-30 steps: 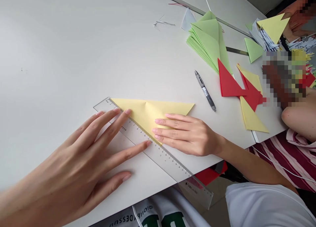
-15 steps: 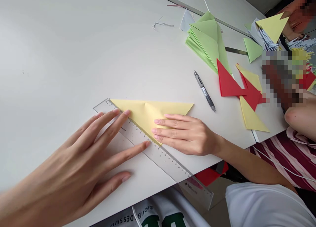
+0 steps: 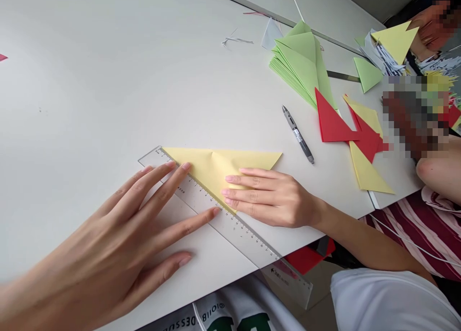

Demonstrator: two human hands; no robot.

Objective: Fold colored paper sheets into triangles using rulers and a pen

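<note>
1. Stretching wide, the white table (image 3: 108, 81) ends above tiled floor (image 3: 319, 295).
2. The ruler (image 3: 248, 237) bears numbers; the cloth (image 3: 248, 301) below shows upside-down letters, DESSU among them.
3. The yellow paper (image 3: 205, 172), a creased triangle, lies along the ruler near the table's edge.
4. The left hand (image 3: 133, 227), fingers apart, presses the ruler; the right hand (image 3: 277, 200) lies flat on the paper, fingers together.

Left fingers (image 3: 190, 225) spread — right fingers (image 3: 259, 195) closer together.

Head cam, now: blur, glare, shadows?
Head view: ruler and yellow paper look fairly crisp; head view: soft shadow under the left hand; head view: diffuse light, no harsh glare on the tabletop; head view: pixelated patches at right hide detail.
</note>
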